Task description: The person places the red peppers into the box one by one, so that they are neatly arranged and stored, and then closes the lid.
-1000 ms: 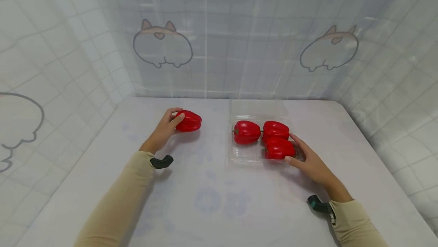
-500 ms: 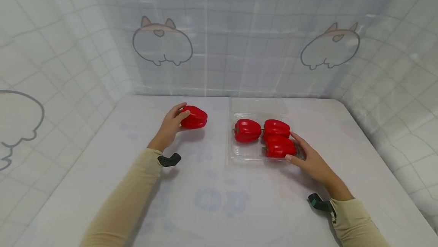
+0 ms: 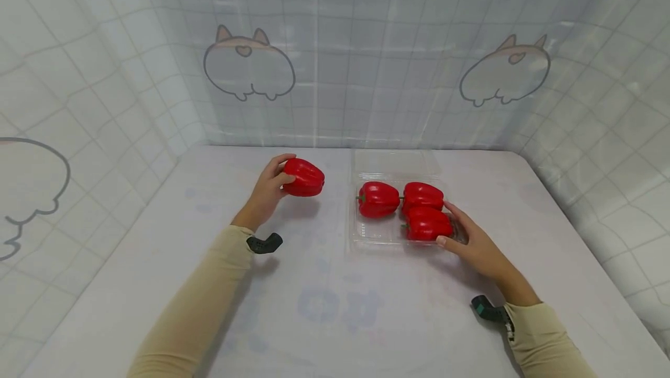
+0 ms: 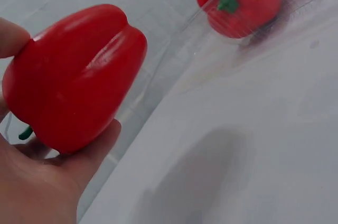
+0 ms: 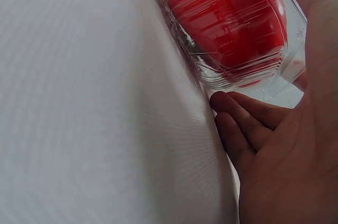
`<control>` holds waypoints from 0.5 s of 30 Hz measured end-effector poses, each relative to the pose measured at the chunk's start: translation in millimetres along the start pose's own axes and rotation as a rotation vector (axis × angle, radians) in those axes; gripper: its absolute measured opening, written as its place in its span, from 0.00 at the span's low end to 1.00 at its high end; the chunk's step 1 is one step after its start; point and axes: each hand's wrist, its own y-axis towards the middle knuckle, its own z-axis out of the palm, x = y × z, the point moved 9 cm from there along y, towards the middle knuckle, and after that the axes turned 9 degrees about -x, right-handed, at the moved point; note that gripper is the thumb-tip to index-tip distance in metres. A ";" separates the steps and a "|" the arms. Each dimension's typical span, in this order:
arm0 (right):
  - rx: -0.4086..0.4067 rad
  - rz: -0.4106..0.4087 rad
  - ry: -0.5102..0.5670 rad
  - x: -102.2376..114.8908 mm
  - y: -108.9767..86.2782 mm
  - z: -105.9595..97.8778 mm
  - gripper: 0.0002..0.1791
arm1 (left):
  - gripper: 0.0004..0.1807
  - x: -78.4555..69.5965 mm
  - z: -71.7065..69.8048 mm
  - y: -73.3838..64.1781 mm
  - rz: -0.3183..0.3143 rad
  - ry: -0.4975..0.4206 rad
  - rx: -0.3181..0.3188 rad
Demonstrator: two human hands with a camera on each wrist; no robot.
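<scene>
A red bell pepper [image 3: 306, 178] is held in my left hand [image 3: 266, 193] above the table, left of the box. In the left wrist view, thumb and fingers grip this bell pepper [image 4: 79, 76] around its stem end, with a bit of green stem showing. The clear plastic clamshell box [image 3: 378, 236] lies with its lid [image 3: 395, 163] folded back. Inside are three more red bell peppers, one at left [image 3: 378, 199], one at back right [image 3: 423, 196] and one at front right [image 3: 429, 224]. My right hand [image 3: 478, 250] holds the box's right end, thumb at the near corner.
The white table [image 3: 314, 331] carries faint printed marks. Pale grid-patterned sheets [image 3: 335, 64] with cartoon animal drawings stand behind it and on both sides. A dark wrist-worn device [image 3: 265, 243] sits at my left cuff.
My left hand has moved right and slightly away from me with the bell pepper, coming closer to the box. The right hand and the box have stayed in place.
</scene>
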 end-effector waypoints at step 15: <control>0.007 0.010 0.015 0.8 -0.2 0.5 0.51 | 0.31 -11.9 20.7 -5.4 0.107 0.031 0.029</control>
